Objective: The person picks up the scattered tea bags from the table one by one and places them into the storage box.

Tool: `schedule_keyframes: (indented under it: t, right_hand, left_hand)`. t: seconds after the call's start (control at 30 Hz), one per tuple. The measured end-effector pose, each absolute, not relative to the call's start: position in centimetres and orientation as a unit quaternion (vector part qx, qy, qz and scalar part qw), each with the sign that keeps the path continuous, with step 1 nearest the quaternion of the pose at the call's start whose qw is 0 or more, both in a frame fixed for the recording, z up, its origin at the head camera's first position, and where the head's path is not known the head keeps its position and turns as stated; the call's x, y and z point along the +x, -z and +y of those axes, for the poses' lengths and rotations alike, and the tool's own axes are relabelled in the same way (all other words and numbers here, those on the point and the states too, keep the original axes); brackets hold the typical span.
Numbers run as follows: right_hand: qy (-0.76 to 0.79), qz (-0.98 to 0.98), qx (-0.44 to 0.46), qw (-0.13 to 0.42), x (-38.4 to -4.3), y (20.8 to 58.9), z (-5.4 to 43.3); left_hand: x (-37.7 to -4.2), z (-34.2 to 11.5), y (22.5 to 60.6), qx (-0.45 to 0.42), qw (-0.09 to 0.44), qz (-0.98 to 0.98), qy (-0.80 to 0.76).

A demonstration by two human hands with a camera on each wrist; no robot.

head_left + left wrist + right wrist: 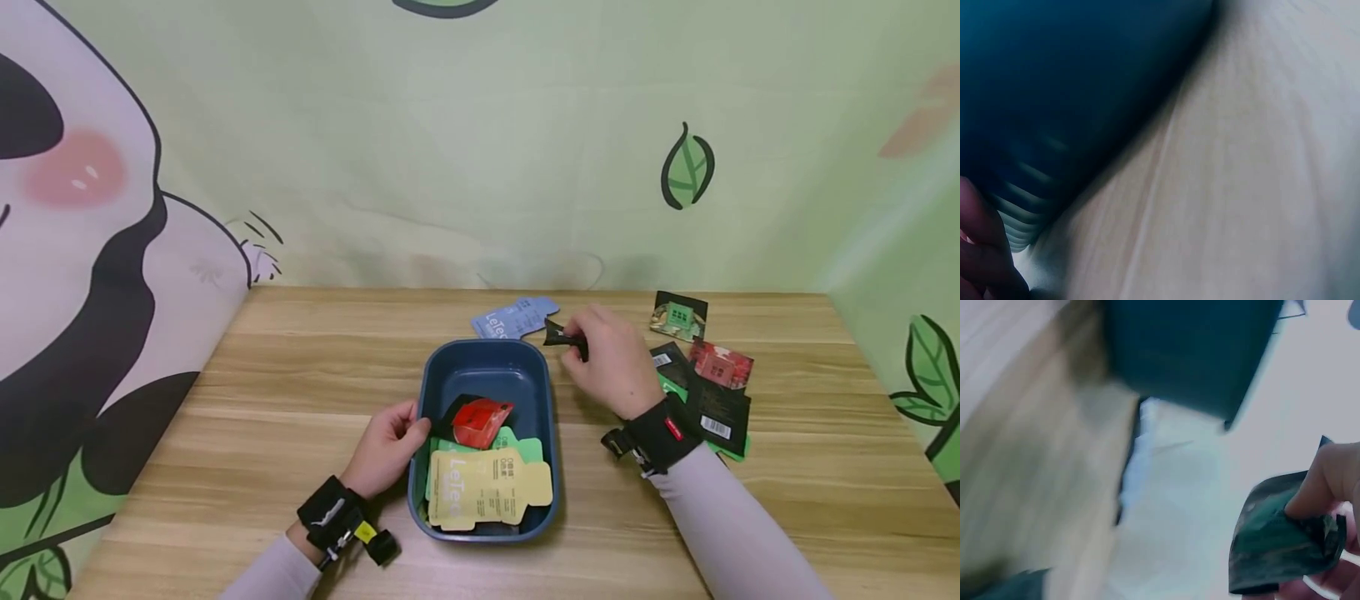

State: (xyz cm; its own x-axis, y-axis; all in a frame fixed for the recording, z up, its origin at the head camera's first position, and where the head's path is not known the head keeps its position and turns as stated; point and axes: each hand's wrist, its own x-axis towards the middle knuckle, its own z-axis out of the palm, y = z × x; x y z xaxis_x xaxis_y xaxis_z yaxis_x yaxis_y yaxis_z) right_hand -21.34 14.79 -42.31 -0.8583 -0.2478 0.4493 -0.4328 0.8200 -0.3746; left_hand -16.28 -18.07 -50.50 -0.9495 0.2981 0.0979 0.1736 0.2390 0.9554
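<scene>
My left hand (386, 446) grips the left wall of a dark blue plastic bin (517, 379), thumb at the rim. Inside, toward the near end, lie a yellow sachet (483, 492) marked LeTee, a green sachet (531, 450) partly under it, and a black-and-red sachet (480, 422) behind. Just beyond the bin's right rim, my right hand (611, 362) pinches a small black sachet (561, 335) between thumb and fingers. The right wrist view shows a green label on this bent sachet (1272, 537). In the left wrist view, fingers (982, 250) lie against the bin's ribbed side.
A light blue sachet (516, 318) lies behind the bin. To the right is a loose pile with a red-labelled sachet (720, 367) and black sachets (720, 417) showing barcodes. A green-labelled sachet (678, 317) lies farther back. A printed cloth backdrop (450, 167) rises behind the wooden table (300, 375).
</scene>
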Motion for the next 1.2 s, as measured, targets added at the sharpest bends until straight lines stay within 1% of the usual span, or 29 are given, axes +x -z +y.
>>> schedule_keyframes:
  t: [0.1, 0.3, 0.43, 0.6, 1.0, 1.1, 1.2]
  right_hand:
    - [-0.239, -0.917, 0.242, 0.207, -20.5, 41.5, 13.7]
    - [-0.217, -0.889, 0.363, 0.177, -18.4, 41.1, 11.1]
    - [-0.199, -0.874, 0.410, 0.167, -17.4, 41.4, 10.0]
    - [-0.200, -0.867, 0.429, 0.156, -16.7, 41.5, 9.1]
    - [-0.208, -0.851, 0.455, 0.159, -15.8, 41.2, 8.2]
    - [-0.207, -0.852, 0.461, 0.138, -15.6, 41.4, 8.0]
    - [-0.200, -0.857, 0.466, 0.090, -15.5, 41.7, 8.1]
  left_hand:
    - [-16.3, -18.1, 50.6, 0.146, 0.051, 0.786, -0.598]
    - [-16.4, -18.1, 50.8, 0.150, 0.047, 0.786, -0.598]
    - [-16.3, -18.0, 50.7, 0.145, 0.051, 0.786, -0.598]
    - [-16.3, -18.0, 50.6, 0.139, 0.056, 0.789, -0.596]
    - [-16.2, -18.1, 50.4, 0.141, 0.054, 0.790, -0.595]
    - [-16.2, -18.1, 50.4, 0.144, 0.052, 0.789, -0.595]
    - [-16.2, -18.1, 50.4, 0.144, 0.051, 0.788, -0.597]
